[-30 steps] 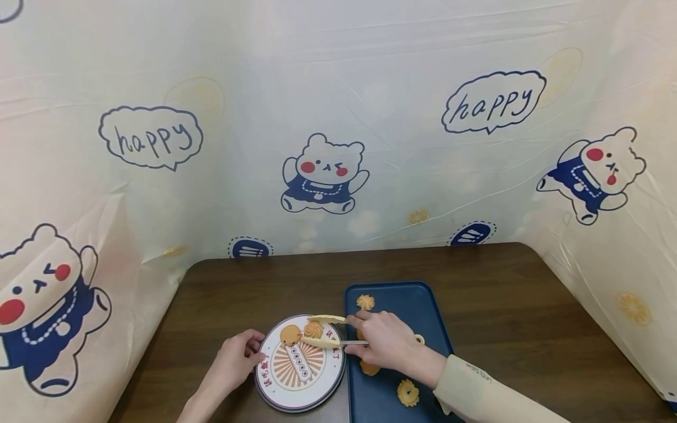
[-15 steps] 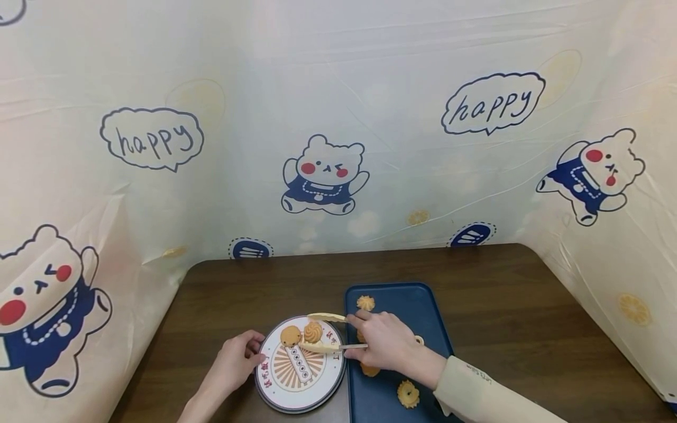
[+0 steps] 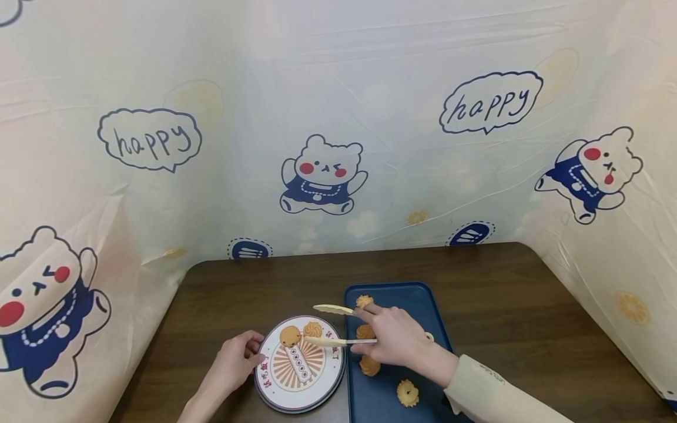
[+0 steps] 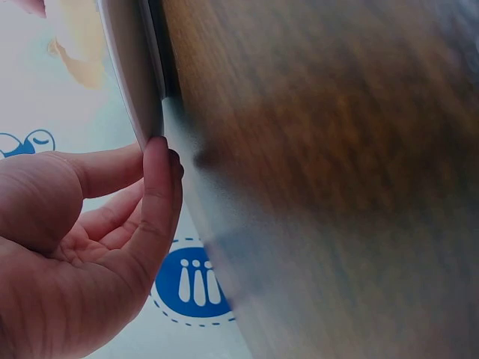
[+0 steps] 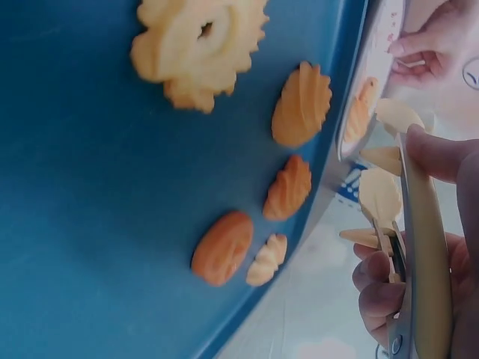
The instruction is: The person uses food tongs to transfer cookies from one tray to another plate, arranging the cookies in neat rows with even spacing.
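In the head view, my left hand (image 3: 233, 361) pinches the left rim of a white printed plate (image 3: 322, 385) between thumb and fingers, also seen close up in the left wrist view. My right hand (image 3: 396, 336) grips cream-tipped tongs (image 5: 428, 262), whose two arms are spread apart with nothing between them. One tong tip overlaps the plate; the other is raised past its upper right edge. On the plate lie a round cookie (image 3: 290, 336) and a swirled cookie (image 3: 313, 329), side by side near the far rim.
A blue tray (image 3: 399, 294) stands right of the plate, holding several cookies, among them a flower-shaped one (image 3: 408, 393) and a ridged one (image 5: 301, 105). A second dark rim shows under the plate. A printed cloth (image 3: 402, 117) hangs behind the brown table (image 3: 502, 317).
The tongs have spread from around the swirled cookie, leaving it on the plate. My right hand has shifted slightly right with them. My left hand has stayed at the plate rim.
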### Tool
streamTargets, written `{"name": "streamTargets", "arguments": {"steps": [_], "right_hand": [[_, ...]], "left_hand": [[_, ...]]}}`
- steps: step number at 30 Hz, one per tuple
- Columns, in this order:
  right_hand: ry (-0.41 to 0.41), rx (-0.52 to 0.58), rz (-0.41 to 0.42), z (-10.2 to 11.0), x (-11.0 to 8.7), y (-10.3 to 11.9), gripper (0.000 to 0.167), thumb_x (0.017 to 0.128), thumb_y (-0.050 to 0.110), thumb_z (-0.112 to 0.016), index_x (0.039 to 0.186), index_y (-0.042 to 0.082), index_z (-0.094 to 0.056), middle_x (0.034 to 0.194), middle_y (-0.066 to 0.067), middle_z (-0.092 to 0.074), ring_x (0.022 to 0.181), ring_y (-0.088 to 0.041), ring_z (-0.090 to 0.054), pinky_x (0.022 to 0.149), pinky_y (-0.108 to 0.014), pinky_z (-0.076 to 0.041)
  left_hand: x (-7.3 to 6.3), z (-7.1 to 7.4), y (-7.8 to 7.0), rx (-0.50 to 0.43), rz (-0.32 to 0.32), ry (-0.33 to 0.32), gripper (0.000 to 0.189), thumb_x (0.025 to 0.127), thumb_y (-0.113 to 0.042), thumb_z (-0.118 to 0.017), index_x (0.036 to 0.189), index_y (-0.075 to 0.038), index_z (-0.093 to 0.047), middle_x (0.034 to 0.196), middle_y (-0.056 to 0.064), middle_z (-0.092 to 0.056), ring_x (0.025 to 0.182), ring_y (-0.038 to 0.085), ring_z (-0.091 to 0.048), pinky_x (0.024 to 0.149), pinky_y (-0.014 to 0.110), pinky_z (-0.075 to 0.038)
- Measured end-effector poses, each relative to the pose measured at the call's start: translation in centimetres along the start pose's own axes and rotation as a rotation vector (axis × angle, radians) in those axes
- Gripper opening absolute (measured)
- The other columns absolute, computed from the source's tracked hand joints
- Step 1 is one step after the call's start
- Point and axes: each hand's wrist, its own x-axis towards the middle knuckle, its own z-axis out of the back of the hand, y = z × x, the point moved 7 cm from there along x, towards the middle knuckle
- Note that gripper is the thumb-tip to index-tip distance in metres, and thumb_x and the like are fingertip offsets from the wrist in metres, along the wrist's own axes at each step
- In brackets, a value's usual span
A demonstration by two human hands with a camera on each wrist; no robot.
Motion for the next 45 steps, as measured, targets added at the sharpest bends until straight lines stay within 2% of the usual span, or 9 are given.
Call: {"name": "streamTargets", "arguments": {"steps": [4, 8, 14, 18, 24, 29, 34, 45], "right_hand": [[-0.056, -0.013, -0.004, 1.1, -0.6, -1.0, 0.067, 0.083, 0.055, -0.075, 0.132, 0.010, -0.064, 0.126, -0.010, -0.065, 0.051, 0.001, -0.047, 0.050, -0.021, -0.046], [-0.100, -0.007, -0.025, 2.1, -1.2, -2.2, 0.068, 0.082, 0.054, -0.076, 0.131, 0.008, -0.065, 0.122, -0.011, -0.067, 0.051, 0.000, -0.049, 0.051, -0.022, -0.047], [-0.143, -0.035, -0.079, 3.3, -2.5, -4.0, 0.070, 0.080, 0.056, -0.077, 0.130, 0.008, -0.066, 0.123, -0.010, -0.067, 0.075, -0.012, -0.068, 0.069, -0.034, -0.058], [-0.151, -0.034, -0.106, 3.9, -3.5, -5.0, 0.069, 0.080, 0.054, -0.078, 0.130, 0.007, -0.066, 0.122, -0.010, -0.067, 0.084, -0.018, -0.070, 0.072, -0.039, -0.058], [-0.141, -0.039, -0.156, 4.3, -4.9, -6.3, 0.069, 0.080, 0.054, -0.078, 0.130, 0.008, -0.066, 0.123, -0.010, -0.067, 0.082, -0.019, -0.070, 0.069, -0.037, -0.057], [-0.136, -0.024, -0.187, 4.5, -6.0, -7.2, 0.069, 0.080, 0.054, -0.077, 0.129, 0.007, -0.067, 0.122, -0.011, -0.067, 0.088, -0.023, -0.071, 0.073, -0.042, -0.058], [-0.122, -0.016, -0.205, 4.2, -7.2, -7.9, 0.070, 0.081, 0.057, -0.076, 0.129, 0.007, -0.067, 0.123, -0.011, -0.067, 0.091, -0.024, -0.071, 0.076, -0.045, -0.058], [-0.125, -0.019, -0.229, 3.6, -9.1, -8.9, 0.068, 0.080, 0.056, -0.077, 0.126, 0.007, -0.068, 0.118, -0.009, -0.068, 0.090, -0.023, -0.070, 0.073, -0.044, -0.057]], "left_hand": [[0.0, 0.1, -0.1, 0.003, -0.006, -0.004, 0.027, 0.083, 0.004, -0.075, 0.108, 0.003, -0.065, 0.085, 0.003, -0.060, 0.073, 0.015, -0.057, 0.057, 0.029, -0.050], [0.0, 0.0, 0.0, 0.007, 0.000, 0.000, 0.027, 0.083, 0.004, -0.075, 0.109, 0.003, -0.065, 0.086, 0.003, -0.060, 0.074, 0.016, -0.057, 0.058, 0.029, -0.051], [0.0, 0.0, 0.0, 0.001, 0.009, 0.005, 0.027, 0.084, 0.003, -0.075, 0.109, 0.003, -0.065, 0.086, 0.004, -0.060, 0.075, 0.016, -0.057, 0.058, 0.029, -0.052], [0.0, 0.0, 0.0, 0.003, 0.010, 0.005, 0.027, 0.084, 0.003, -0.075, 0.109, 0.003, -0.065, 0.086, 0.004, -0.059, 0.075, 0.016, -0.057, 0.058, 0.030, -0.051], [0.0, 0.0, -0.1, 0.005, 0.010, 0.007, 0.027, 0.084, 0.003, -0.075, 0.109, 0.003, -0.065, 0.086, 0.004, -0.059, 0.074, 0.016, -0.056, 0.058, 0.030, -0.051], [0.0, 0.0, -0.1, 0.007, 0.005, 0.002, 0.028, 0.083, 0.003, -0.075, 0.109, 0.003, -0.065, 0.086, 0.004, -0.059, 0.074, 0.016, -0.056, 0.058, 0.030, -0.051], [0.0, 0.0, 0.0, 0.012, 0.000, 0.000, 0.027, 0.083, 0.003, -0.075, 0.109, 0.003, -0.065, 0.086, 0.003, -0.060, 0.074, 0.016, -0.056, 0.059, 0.030, -0.050], [0.0, 0.0, 0.0, 0.012, 0.006, 0.001, 0.027, 0.084, 0.003, -0.075, 0.110, 0.003, -0.065, 0.086, 0.004, -0.060, 0.074, 0.016, -0.056, 0.058, 0.030, -0.051]]}}
